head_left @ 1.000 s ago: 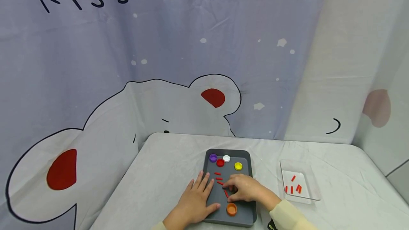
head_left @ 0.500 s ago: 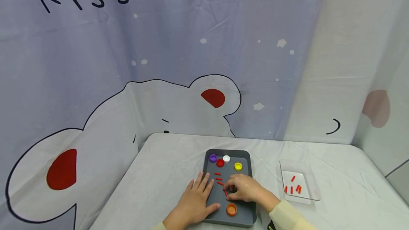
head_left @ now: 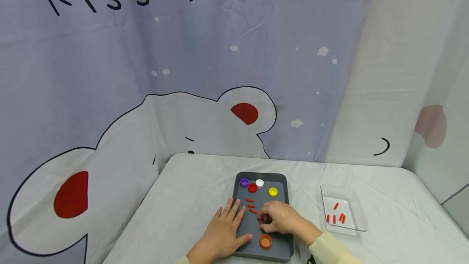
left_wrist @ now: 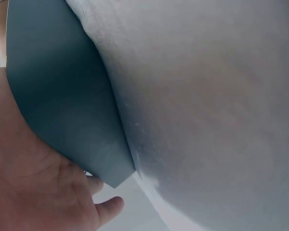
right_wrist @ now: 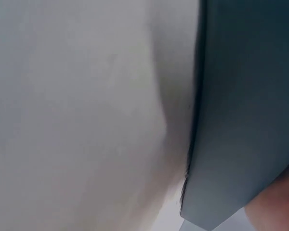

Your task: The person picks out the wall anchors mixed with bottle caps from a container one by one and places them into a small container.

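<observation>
On a dark grey tray (head_left: pixel 280 251) lie three short red sticks (head_left: pixel 250 205), one below another. My right hand (head_left: pixel 281 216) reaches over the tray from the right and pinches another red stick (head_left: pixel 260 222) between thumb and fingertips, just below that row. Part of this stick is hidden by the fingers. My left hand (head_left: pixel 224 231) rests with spread, straight fingers over the tray's left side. An orange round cap (head_left: pixel 265 241) sits below my right hand. In the left wrist view the left hand (left_wrist: pixel 38 173) shows beside a dark surface; the right wrist view catches only a bit of the right hand (right_wrist: pixel 275 207).
Purple (head_left: pixel 244 182), red (head_left: pixel 252 188), white (head_left: pixel 259 183) and yellow caps (head_left: pixel 272 192) sit at the tray's far end. A clear plastic box (head_left: pixel 360 215) with several red sticks (head_left: pixel 336 206) stands to the right on the white-covered table (head_left: pixel 198 186).
My right hand has shifted very slightly to the right with the pinched stick. The left hand stays in place, as do the caps and the other sticks.
</observation>
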Tool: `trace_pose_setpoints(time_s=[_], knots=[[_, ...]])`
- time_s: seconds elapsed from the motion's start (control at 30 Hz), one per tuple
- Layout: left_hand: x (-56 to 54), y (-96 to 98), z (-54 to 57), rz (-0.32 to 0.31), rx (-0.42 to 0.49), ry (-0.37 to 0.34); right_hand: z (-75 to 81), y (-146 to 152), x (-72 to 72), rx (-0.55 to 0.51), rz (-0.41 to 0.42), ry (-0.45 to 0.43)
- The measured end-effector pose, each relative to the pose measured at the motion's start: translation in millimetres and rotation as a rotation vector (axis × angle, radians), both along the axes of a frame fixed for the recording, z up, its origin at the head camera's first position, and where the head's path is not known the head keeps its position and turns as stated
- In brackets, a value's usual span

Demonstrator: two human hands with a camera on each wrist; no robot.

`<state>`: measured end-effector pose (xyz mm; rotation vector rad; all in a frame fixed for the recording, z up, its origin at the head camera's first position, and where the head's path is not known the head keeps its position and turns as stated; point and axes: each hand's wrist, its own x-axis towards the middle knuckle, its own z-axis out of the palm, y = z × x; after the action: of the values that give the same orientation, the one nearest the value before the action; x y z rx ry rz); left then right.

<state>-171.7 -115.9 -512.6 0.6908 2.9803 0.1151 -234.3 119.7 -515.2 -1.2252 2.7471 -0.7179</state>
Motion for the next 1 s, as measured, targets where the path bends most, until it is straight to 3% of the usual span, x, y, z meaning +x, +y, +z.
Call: trace_pose_setpoints(time_s=[0.33, 0.77, 1.0], knots=[[0.1, 1.0, 0.8, 0.003, -0.002, -0.014, 5.2, 8.8, 3.7, -0.147, 0.015, -0.022], [-2.1, 1.8, -2.0, 0.006, -0.009, -0.010, 21.8, 48.8, 9.5, -0.384, -0.034, 0.100], [-2.1, 0.8, -3.1, -0.003, -0.005, -0.003, 29.6, 79.1, 10.8, -0.468, -0.110, 0.158]])
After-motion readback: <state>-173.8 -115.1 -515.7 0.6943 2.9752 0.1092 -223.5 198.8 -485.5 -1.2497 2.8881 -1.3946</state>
